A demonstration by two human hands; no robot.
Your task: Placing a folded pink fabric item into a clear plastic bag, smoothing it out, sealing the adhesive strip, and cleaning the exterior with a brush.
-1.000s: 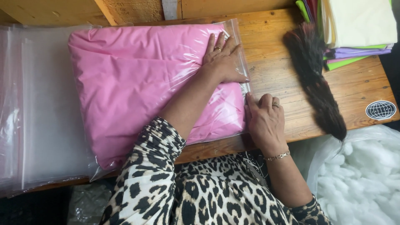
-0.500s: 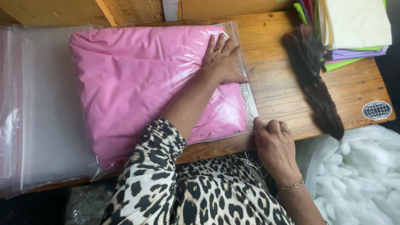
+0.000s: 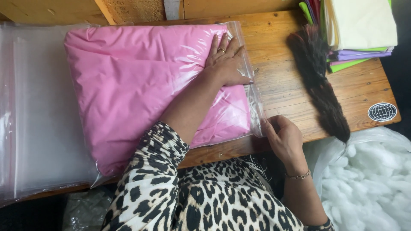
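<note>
Pressing flat on the plump pink fabric cushion [image 3: 141, 90], our left hand [image 3: 224, 60] lies with its fingers spread near the cushion's right edge, palm down on the clear plastic bag [image 3: 248, 92] that wraps it. Our right hand [image 3: 284, 137] sits lower, at the bag's open right edge near its front corner, thumb and fingers pinched together on the plastic strip there. The bagged cushion rests on the bare wooden table [image 3: 282, 81], its lower edge running close to the table's front edge and its top edge near the timber at the back. To its left, touching or overlapping it, lies a stack of flat clear plastic bags [image 3: 34, 115] that reaches the table's left end. Right of the bag's mouth we have a strip of open wood, bounded farther right by a dark bristly brush [image 3: 319, 81] lying slantwise. Behind the brush sits a pile of folded cream, purple and green fabric sheets [image 3: 359, 30] at the table's far right corner. Below the table's right end, white fluffy stuffing [image 3: 372, 188] fills a clear sack.
</note>
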